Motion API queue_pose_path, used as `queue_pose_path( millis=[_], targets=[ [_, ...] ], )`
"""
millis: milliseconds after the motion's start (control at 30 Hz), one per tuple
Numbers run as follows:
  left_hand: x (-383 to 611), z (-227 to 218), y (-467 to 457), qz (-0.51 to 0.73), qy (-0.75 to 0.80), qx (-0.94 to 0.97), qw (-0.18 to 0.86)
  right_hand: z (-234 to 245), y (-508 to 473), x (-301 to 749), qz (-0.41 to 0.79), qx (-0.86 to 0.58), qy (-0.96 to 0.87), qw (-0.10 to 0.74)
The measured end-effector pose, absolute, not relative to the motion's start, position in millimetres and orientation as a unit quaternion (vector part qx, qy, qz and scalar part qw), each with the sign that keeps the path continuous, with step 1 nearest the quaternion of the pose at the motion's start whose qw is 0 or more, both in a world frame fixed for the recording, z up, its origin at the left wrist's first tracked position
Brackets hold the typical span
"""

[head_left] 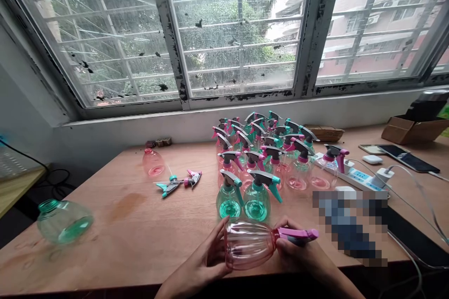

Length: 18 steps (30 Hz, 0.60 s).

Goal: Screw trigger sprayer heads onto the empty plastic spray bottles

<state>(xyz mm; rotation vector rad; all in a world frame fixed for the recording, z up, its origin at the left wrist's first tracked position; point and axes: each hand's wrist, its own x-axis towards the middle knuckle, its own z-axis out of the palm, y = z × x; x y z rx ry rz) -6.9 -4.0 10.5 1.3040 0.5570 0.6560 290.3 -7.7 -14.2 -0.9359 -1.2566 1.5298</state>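
In front of the topped pink/green plastic spray-bottle cluster [257, 208], left grip [203, 264] cupped, right grip [293, 250] pinched a trigger-topped clear-pink plastic bottle [249, 246]; left of cluster, topless green/pink bottles [72, 224], two loose triggers [170, 188] remained.

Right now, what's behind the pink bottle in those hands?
Just behind the pink bottle stand two green spray bottles, with more pink and green ones crowded farther back. Much of the farthest ones is covered and can't be seen.

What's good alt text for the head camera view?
A person's left hand and right hand hold a pink spray bottle sideways, before clustered pink and green spray bottles on a wooden table; two loose sprayers lie left.
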Motion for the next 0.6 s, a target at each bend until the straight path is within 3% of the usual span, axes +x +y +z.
queue_pose_path(
  millis=[600],
  targets=[
    [-2.8, 17.0, -7.3, 0.308, 0.236, 0.581, 0.715, -6.7, -9.6, 288.7, 0.617, -0.405, -0.508, 0.445]
  ],
)
